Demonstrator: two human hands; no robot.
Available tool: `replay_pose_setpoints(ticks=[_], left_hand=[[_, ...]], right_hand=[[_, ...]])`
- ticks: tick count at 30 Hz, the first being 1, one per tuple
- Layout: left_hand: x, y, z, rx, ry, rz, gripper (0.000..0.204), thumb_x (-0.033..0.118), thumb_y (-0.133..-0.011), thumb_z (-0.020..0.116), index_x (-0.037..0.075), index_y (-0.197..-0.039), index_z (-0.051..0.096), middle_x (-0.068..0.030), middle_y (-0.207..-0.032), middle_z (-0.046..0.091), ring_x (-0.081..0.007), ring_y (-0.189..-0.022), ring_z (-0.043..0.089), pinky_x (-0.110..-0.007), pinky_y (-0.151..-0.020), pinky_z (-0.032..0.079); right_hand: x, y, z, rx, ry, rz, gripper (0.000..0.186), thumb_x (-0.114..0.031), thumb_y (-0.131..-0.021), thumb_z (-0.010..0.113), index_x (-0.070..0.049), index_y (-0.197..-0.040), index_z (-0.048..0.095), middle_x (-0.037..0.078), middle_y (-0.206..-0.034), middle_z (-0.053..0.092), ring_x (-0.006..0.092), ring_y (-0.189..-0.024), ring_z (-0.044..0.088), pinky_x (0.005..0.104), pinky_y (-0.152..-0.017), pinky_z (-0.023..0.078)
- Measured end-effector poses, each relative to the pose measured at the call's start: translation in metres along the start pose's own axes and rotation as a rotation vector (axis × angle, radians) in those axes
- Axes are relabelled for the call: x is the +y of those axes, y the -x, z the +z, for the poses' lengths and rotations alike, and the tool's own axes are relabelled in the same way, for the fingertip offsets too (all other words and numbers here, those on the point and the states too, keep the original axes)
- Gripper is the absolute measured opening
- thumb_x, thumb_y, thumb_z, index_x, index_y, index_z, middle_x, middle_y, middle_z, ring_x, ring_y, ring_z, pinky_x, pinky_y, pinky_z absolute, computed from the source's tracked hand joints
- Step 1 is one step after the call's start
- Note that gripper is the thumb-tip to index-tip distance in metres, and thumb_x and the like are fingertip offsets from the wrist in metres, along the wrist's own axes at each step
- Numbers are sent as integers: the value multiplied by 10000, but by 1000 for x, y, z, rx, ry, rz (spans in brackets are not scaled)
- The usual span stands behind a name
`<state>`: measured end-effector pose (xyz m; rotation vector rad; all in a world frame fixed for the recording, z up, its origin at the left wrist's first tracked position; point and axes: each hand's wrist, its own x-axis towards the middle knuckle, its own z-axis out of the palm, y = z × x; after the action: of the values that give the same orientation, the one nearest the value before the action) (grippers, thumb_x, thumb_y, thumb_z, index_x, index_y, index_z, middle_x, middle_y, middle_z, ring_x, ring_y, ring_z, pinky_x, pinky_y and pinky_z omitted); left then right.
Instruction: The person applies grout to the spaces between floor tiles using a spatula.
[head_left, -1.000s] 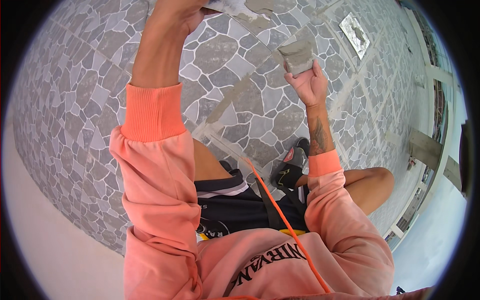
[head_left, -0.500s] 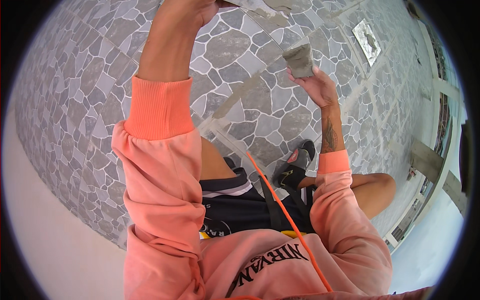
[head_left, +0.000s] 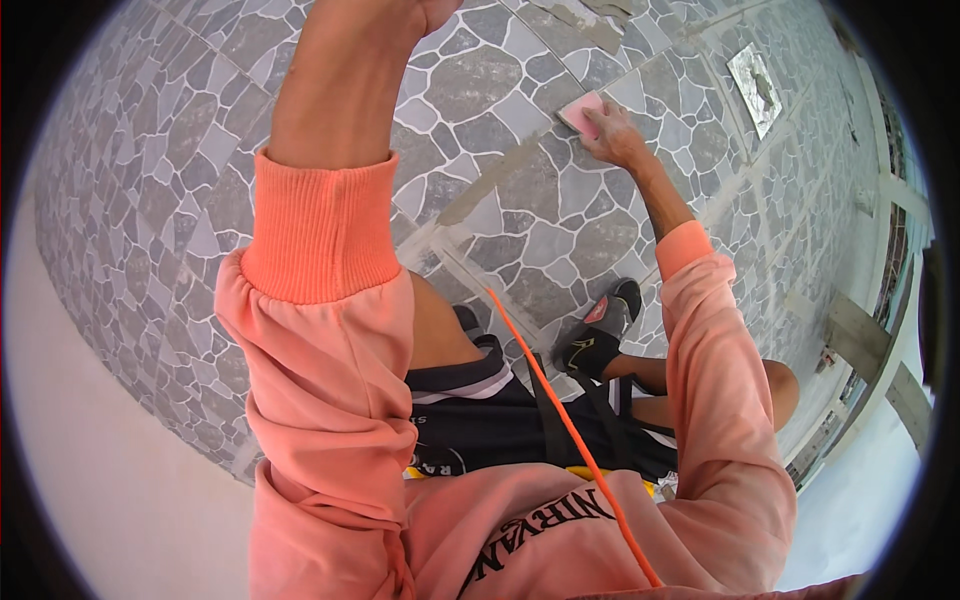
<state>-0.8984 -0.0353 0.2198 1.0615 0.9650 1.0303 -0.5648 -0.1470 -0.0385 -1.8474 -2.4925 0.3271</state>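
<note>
My right hand (head_left: 612, 135) grips a small flat pink spreader (head_left: 581, 112) and presses it face down on the floor tiles, at the end of a joint. A band of wet grey grout (head_left: 490, 180) runs along that joint toward my feet. My left hand (head_left: 436, 12) reaches to the top edge of the view. Its fingers are cut off there, so its grip is hidden. To the right of it, at the same edge, shows part of a flat piece smeared with grey grout (head_left: 603, 28).
Stone-patterned tiles (head_left: 470, 85) cover the floor. A silvery sheet (head_left: 755, 88) with a grey smear lies at the far right. My shoe (head_left: 600, 325) rests on the tiles nearby. A pale wall (head_left: 110, 440) curves along the left, and grey boards (head_left: 858, 335) stand at the right.
My right hand has turned the spreader over, from its grout-covered face showing to its pink back showing, and set it on the tiles. The left hand has moved slightly up and right.
</note>
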Motion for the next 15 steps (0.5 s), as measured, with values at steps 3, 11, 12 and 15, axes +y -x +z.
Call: replay_pose_setpoints(ticks=[3, 11, 12, 15], left_hand=[[2, 9, -3, 56, -36, -33, 108, 104, -834, 544, 37, -758, 583, -38, -679, 520, -137, -617, 462, -290, -531, 364], [3, 5, 1, 12, -9, 8, 105, 88, -836, 540, 36, -759, 588, -36, -675, 513, -133, -615, 450, -291, -530, 358], [2, 3, 2, -13, 3, 22, 104, 84, -836, 538, 34, -759, 588, -37, -675, 512, -133, -614, 448, -292, -529, 356], [-6, 6, -10, 16, 42, 50, 106, 81, -832, 533, 32, -754, 586, -38, -675, 511, -135, -617, 448, -295, -528, 354]], right_hand=[[-32, -34, -36, -649, 139, 113, 508, -269, -729, 674, -76, -1193, 597, 252, -1214, 522, 448, -1095, 506, 471, -947, 442], [-4, -10, -16, -202, 65, 136, 508, -267, -719, 669, -101, -1194, 603, 249, -1123, 549, 445, -1035, 527, 478, -917, 454], [3, -7, -14, -214, 117, 95, 496, -263, -723, 668, -104, -1188, 608, 252, -1108, 556, 444, -1019, 531, 478, -906, 458], [-40, -41, -35, -608, 161, 68, 485, -273, -725, 670, -106, -1178, 616, 263, -1089, 564, 446, -1029, 526, 476, -920, 449]])
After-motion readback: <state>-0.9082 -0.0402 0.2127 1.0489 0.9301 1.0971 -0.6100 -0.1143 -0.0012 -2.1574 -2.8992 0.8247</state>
